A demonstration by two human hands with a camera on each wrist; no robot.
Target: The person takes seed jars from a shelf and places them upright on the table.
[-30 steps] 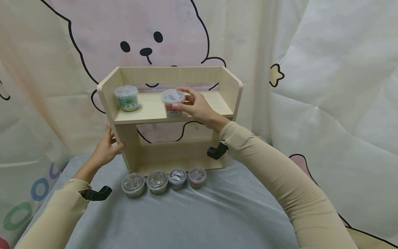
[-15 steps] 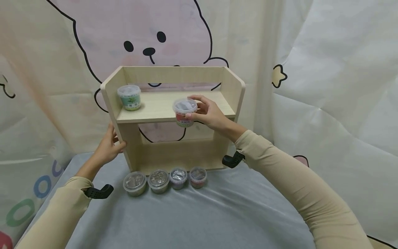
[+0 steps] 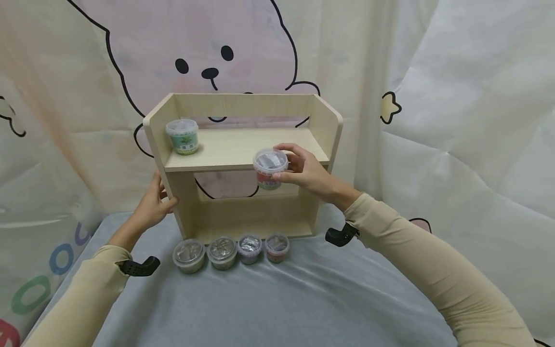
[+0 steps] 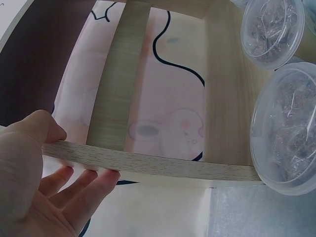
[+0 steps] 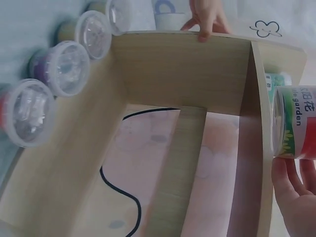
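My right hand [image 3: 310,173] grips a small clear-lidded plastic tub [image 3: 270,168] by its side, in front of the upper shelf's edge. In the right wrist view that tub [image 5: 301,122] shows a red and green printed label. My left hand [image 3: 151,206] holds the left side panel of a pale wooden shelf unit [image 3: 236,147]. The left wrist view has the thumb on one face of the panel and the fingers on the other. A green-labelled tub [image 3: 183,138] stands at the left end of the upper shelf.
Several lidded tubs stand in a row before the unit's base, among them a larger tub [image 3: 189,255] at the left and a reddish tub [image 3: 277,248] at the right. A grey cloth [image 3: 277,303] covers the table. Behind hangs a patterned curtain [image 3: 347,62].
My right hand has drawn the red-labelled tub off the upper shelf, forward, down and to the right. The left hand stays on the side panel.
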